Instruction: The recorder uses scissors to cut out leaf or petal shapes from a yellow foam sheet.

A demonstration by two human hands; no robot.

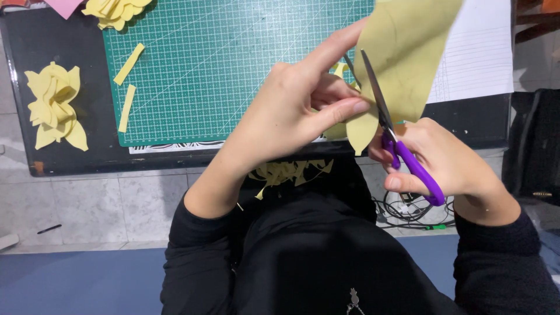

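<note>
Pinching a matte yellow foam sheet [402, 52] between thumb and fingers, the left hand [291, 111] is raised above the gridded green cutting mat [221, 64]. Purple-handled scissors [396, 140] are gripped by the right hand [449, 160], steel blades parted across the sheet's curved, petal-shaped edge. Thin yellow strips [128, 87] and a layered foam flower [55, 105] are seen on the dark surface [70, 157].

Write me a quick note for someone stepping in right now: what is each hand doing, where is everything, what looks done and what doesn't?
Left hand: pinches the yellow sheet above the table edge.
Right hand: works the purple-handled scissors, blades open in the sheet along a curved edge.
Done: a layered yellow flower lies left of the green cutting mat, two yellow strips on the mat, offcuts on the lap.
Left: this cut is only partway through.
</note>
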